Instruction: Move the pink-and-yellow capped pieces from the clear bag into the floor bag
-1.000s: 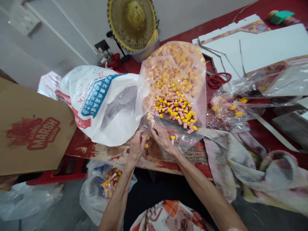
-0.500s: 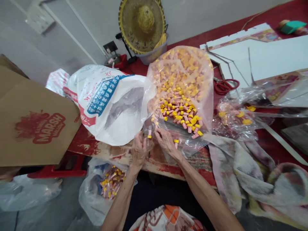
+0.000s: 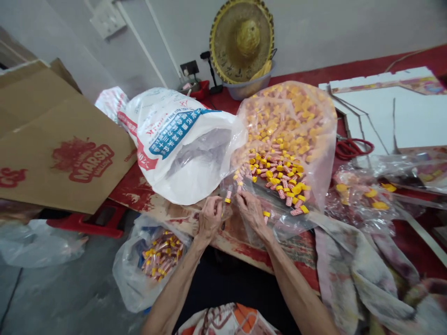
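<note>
At the table's front edge, my left hand (image 3: pixel 210 215) has its fingers curled together; whatever lies between them is too small to make out. My right hand (image 3: pixel 250 209) is beside it, fingers bent and close together over clear plastic, their hold unclear. Between and just beyond the hands lies a small pink tube with a yellow cap (image 3: pixel 228 197). Behind my right hand, a large clear bag (image 3: pixel 323 139) spills many yellow-capped pink tubes (image 3: pixel 279 174). A white printed sack (image 3: pixel 164 125) lies open-mouthed behind my left hand.
A cardboard box (image 3: pixel 42 139) stands at the left. Below the table, a plastic bag (image 3: pixel 127 274) holds more tubes. Red scissors (image 3: pixel 354 148), crumpled plastic (image 3: pixel 370 195) and a stained cloth (image 3: pixel 363 260) are at the right. A straw hat (image 3: pixel 240 42) rests behind.
The view has shifted, so most things appear further right. My left hand's fingers are drawn more tightly together. The capped tube remains between the hands.
</note>
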The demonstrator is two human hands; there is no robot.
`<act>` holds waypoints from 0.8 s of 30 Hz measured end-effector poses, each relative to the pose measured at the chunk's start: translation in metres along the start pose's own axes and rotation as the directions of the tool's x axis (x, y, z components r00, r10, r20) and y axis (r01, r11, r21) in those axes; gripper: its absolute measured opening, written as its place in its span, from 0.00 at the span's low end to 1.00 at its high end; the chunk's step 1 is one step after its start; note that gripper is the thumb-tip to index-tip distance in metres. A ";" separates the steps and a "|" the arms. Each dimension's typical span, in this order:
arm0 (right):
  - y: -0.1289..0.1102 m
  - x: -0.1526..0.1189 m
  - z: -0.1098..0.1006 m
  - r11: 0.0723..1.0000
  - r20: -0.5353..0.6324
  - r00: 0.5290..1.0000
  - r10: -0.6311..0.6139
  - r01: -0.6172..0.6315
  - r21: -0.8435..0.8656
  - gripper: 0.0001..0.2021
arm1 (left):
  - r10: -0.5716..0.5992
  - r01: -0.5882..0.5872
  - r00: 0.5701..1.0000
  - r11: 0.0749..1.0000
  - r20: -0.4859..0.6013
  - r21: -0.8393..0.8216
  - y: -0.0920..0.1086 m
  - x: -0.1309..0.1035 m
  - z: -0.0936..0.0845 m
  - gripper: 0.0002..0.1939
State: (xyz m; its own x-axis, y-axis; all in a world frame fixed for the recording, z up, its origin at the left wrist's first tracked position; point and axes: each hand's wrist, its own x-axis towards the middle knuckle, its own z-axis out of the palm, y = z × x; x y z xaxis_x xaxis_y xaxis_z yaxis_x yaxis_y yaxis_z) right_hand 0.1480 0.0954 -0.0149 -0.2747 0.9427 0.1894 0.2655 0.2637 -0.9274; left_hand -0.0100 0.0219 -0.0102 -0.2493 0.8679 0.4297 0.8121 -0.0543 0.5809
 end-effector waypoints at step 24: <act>0.015 -0.010 0.002 0.975 -0.016 0.996 -0.083 0.078 -0.210 0.22 | -0.261 0.334 0.923 0.908 -0.283 0.252 -0.052 -0.050 -0.137 0.11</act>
State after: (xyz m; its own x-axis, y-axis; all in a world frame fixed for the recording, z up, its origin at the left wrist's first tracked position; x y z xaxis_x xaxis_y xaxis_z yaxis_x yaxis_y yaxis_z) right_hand 0.1525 0.0900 -0.0316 -0.2809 0.9207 0.2708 0.4313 0.3731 -0.8214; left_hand -0.1119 -0.0864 0.0328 -0.5909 0.6758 0.4406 0.7876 0.3648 0.4966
